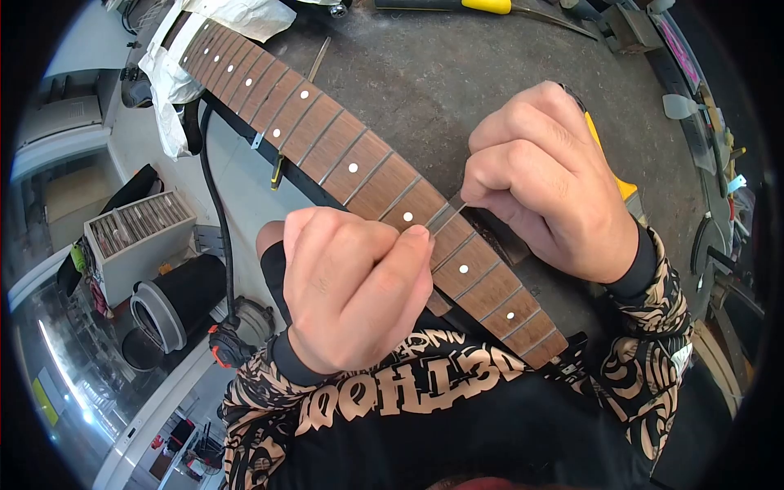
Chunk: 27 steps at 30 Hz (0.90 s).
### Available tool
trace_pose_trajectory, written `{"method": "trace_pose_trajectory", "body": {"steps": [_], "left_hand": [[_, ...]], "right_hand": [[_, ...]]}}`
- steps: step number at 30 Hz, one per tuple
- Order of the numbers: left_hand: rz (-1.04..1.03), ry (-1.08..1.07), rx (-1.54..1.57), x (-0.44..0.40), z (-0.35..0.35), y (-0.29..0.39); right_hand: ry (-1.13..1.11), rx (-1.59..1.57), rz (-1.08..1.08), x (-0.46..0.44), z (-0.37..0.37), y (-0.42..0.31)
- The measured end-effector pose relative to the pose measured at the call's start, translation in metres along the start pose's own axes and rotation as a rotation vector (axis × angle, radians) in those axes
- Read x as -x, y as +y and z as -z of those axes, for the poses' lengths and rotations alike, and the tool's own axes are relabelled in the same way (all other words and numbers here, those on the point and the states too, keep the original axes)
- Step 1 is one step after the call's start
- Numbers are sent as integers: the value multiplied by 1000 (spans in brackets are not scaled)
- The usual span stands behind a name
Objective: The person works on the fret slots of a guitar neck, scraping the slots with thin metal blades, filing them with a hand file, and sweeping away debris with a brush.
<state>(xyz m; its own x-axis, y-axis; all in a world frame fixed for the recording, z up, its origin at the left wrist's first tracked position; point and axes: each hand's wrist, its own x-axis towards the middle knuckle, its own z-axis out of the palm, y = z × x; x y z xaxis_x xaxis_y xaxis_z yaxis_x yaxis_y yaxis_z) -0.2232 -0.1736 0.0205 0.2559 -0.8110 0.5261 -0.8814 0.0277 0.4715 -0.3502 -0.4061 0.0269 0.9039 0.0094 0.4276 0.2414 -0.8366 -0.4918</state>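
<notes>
A guitar neck with a brown fretboard, white dot inlays and metal frets runs diagonally from the upper left to the lower right. My left hand is closed at its near edge, thumb and finger pinched over the board just beside a dot. Across the board, my right hand is closed too, its fingertips pinched at the far edge. Between the two pinches lies a thin, wire-like piece across the board, along a fret line. Both hands seem to hold its ends, though the fingertips hide them.
The neck lies over a dark workbench. White paper is at the headstock end. A yellow-handled tool lies at the bench's back; another yellow item is behind my right hand. A black bin stands at left.
</notes>
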Motion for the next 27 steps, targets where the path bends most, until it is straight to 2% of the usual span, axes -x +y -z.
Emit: {"method": "trace_pose_trajectory", "body": {"steps": [7,27], "left_hand": [[7,-28,117,1,2,3],[10,12,101,-4,0,-3]], "right_hand": [[55,-26,0,9,0,-5],[49,-45,-47,4,-2,0]]}}
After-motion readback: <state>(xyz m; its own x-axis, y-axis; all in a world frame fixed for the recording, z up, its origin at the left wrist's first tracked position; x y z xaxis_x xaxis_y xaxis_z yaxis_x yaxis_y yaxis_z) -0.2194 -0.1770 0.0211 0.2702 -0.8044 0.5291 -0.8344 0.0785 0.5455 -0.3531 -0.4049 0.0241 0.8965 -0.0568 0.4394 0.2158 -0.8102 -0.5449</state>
